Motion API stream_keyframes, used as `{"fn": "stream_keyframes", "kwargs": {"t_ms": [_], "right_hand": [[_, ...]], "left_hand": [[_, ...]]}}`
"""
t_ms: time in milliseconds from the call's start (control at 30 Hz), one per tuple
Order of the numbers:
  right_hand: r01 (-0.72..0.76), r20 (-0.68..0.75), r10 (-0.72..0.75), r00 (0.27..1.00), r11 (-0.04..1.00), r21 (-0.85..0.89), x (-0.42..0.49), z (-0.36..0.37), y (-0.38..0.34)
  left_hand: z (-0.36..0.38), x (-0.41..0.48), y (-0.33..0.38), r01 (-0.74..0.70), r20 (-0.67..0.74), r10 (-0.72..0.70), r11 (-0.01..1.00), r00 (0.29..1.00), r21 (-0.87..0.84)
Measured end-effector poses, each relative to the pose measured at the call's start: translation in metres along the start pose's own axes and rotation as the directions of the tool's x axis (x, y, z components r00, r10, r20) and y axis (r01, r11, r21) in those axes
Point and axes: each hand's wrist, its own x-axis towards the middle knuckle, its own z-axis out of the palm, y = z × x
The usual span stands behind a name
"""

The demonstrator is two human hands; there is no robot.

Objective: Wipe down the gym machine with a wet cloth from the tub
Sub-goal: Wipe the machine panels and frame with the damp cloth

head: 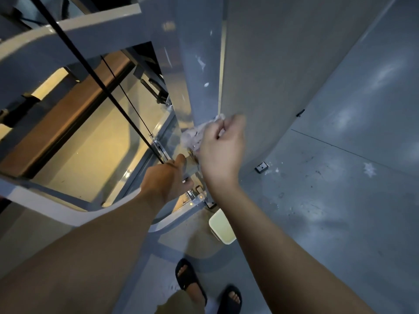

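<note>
Cloth (197,134): pale, bunched, pressed flat against the grey upright (199,71) of the gym machine; it shows past the knuckles on their left and upper side.
Right hand (221,152): fingers curled round the cloth, holding it between palm and upright; this is the working hand and the one on the surface.
Left hand (167,177): just beside and below the right, thumb up, fingers wrapped on a metal fitting (192,171) at the frame; judged to be a steadying grip.
Governing relation: the upright's long axis runs away from the fingers toward the top of the view and down toward its base; white smears sit on it above the cloth. A stroke along that axis, upward, looks like the call.
Cable (95,82): black, taut, slanting down to the fitting by the left thumb; could snag a sideways wipe.
Tub (221,225): cream, on the floor (340,200) by the upright's foot, below the right forearm.
Sandals (189,279): black, just short of the tub.
</note>
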Motion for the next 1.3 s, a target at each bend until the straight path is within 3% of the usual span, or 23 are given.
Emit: {"fn": "stream_keyframes", "kwargs": {"t_ms": [100, 167, 267, 367, 533, 667, 800, 967, 1067, 1200, 1300], "right_hand": [[0.062, -0.025, -0.060, 0.998, 0.995, 0.083, 0.007, -0.005, -0.030], [0.067, -0.001, -0.067, 0.998, 0.997, 0.043, 0.006, -0.009, -0.030], [-0.103, 0.055, 0.102, 0.993, 0.995, 0.016, -0.003, -0.010, -0.028], [-0.309, 0.120, 0.295, 0.948, 0.942, 0.133, -0.003, -0.017, -0.041], [-0.377, 0.286, 0.309, 0.907, 0.899, 0.224, -0.008, -0.038, -0.052], [-0.230, 0.347, 0.204, 0.915, 0.972, 0.037, -0.012, -0.047, -0.053], [-0.005, 0.354, 0.028, 0.935, 0.998, -0.066, -0.006, -0.052, -0.046], [0.109, 0.390, -0.068, 0.918, 0.991, -0.084, 0.005, -0.058, -0.048], [0.162, 0.396, -0.138, 0.908, 0.986, -0.028, 0.020, -0.060, -0.056], [0.330, 0.437, -0.296, 0.849, 0.944, -0.004, 0.030, -0.065, -0.043], [0.353, 0.456, -0.316, 0.832, 0.936, 0.004, 0.035, -0.067, -0.042]], "left_hand": [[-0.003, -0.002, 0.000, 0.007, 0.010, -0.007, 1.000, 1.000, -0.018], [-0.010, -0.004, 0.002, 0.003, 0.012, -0.002, 1.000, 1.000, -0.026], [-0.022, -0.010, 0.005, -0.002, 0.063, 0.007, 0.998, 0.998, -0.068], [-0.036, -0.014, 0.007, 0.025, 0.175, 0.002, 0.988, 0.984, -0.153], [-0.065, -0.027, 0.016, 0.132, 0.333, -0.029, 0.947, 0.943, -0.292], [-0.107, -0.048, 0.022, 0.158, 0.311, -0.026, 0.899, 0.950, -0.408], [-0.157, -0.066, 0.036, 0.114, 0.024, -0.139, 0.688, 0.990, -0.716], [-0.188, -0.066, 0.066, 0.059, -0.087, -0.318, 0.422, 0.944, -0.905], [-0.200, -0.058, 0.079, 0.014, -0.146, -0.495, 0.305, 0.856, -0.952], [-0.194, -0.052, 0.091, 0.031, -0.139, -0.596, 0.265, 0.791, -0.964], [-0.193, -0.052, 0.101, 0.063, -0.132, -0.643, 0.272, 0.754, -0.960]]}}
